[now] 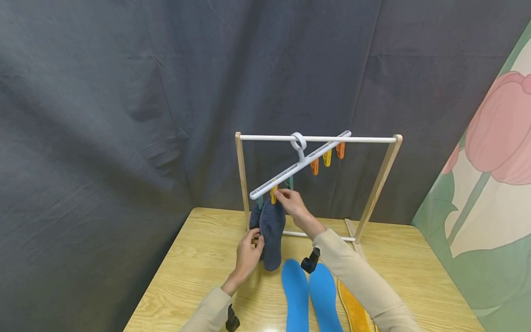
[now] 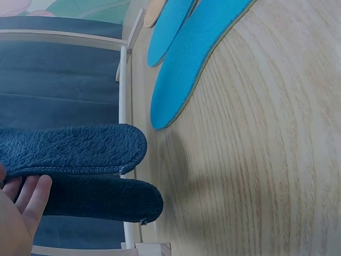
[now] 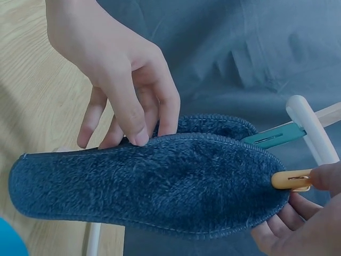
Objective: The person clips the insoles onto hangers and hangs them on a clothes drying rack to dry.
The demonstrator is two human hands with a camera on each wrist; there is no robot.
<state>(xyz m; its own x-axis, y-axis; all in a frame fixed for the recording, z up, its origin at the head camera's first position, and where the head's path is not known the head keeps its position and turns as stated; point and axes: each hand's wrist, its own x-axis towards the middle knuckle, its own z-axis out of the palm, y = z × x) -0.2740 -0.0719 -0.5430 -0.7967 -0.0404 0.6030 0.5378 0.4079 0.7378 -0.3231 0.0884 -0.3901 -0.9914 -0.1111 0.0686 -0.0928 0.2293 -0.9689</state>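
A dark blue fuzzy insole (image 1: 272,237) hangs from a yellow clip (image 1: 274,195) on the white hanger (image 1: 282,176). My right hand (image 1: 292,204) pinches this clip, its thumb on the clip and its other fingers by the insole's rounded top. My left hand (image 1: 247,253) holds the same insole by its side edge, thumb in front and fingers behind, as the right wrist view shows. Behind it hangs a second dark blue insole (image 2: 106,198), partly hidden, from a teal clip (image 3: 274,136).
Two blue insoles (image 1: 296,290) and an orange-yellow insole (image 1: 352,306) lie on the wooden table (image 1: 178,276). The hanger hooks over the white bar of a wooden-legged rack (image 1: 383,180). Orange clips (image 1: 340,150) and another yellow clip (image 1: 327,158) hang towards its far end.
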